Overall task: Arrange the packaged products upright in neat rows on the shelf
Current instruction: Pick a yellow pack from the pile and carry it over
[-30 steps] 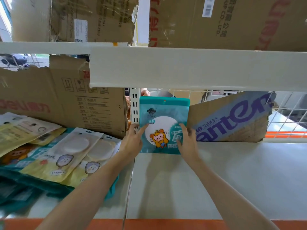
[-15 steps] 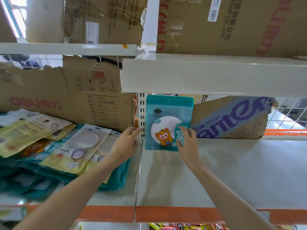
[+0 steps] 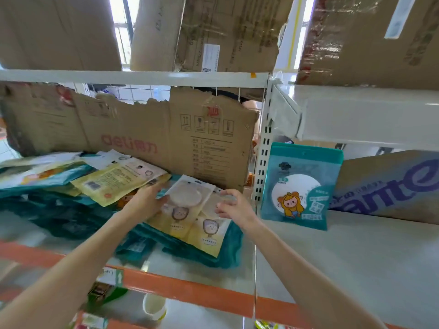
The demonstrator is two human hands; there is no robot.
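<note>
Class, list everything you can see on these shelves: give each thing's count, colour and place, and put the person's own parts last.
Teal packet: one, teal, upright at the back of the right shelf.
Yellow packets: several, pale yellow, flat on the left pile.
Teal packets: several, teal, under that pile.
Cardboard sheet: one, brown, behind the pile.
Printed cardboard: one, brown and purple, right of the upright packet.
Boxes: several, brown, top shelf.
Left hand: on the yellow packets.
Right hand: over them, fingers loosely curled.

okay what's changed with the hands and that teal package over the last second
Both hands let go of the teal package and moved left to the heap. The left hand now rests on a yellow packet; the right hand hovers open beside it. The teal package stays upright by the post.
</note>
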